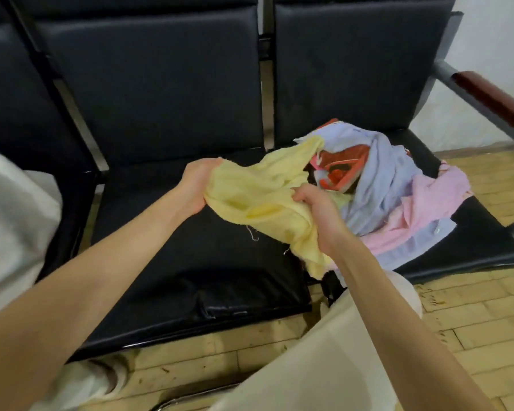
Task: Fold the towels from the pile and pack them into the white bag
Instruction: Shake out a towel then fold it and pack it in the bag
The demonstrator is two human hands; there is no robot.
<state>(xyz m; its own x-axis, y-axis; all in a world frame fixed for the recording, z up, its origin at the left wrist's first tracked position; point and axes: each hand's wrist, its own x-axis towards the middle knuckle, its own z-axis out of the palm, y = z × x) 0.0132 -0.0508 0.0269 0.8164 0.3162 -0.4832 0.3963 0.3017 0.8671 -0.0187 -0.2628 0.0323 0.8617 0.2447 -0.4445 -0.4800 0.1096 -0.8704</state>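
**Yellow towel gripped from both ends**

Yellow towel (pixel 258 197) pinched at far corner by left hand (pixel 195 185), fingers curled into cloth; bunched lower down in right hand (pixel 318 215), also curled tight. Both forearms stretched forward, wrists turned inward. Held above black seat cushion (pixel 190 262), free room below and to left. Just beside right hand, pile of towels (pixel 398 197), blue and pink, on next seat. At far left edge, white bag (pixel 9 218).

Lighting was soft and even, no harsh shadows; the glossy black vinyl seat cushion (pixel 208 298) caught glare near 6 o'clock, edges were smeared and wide-angle bent.
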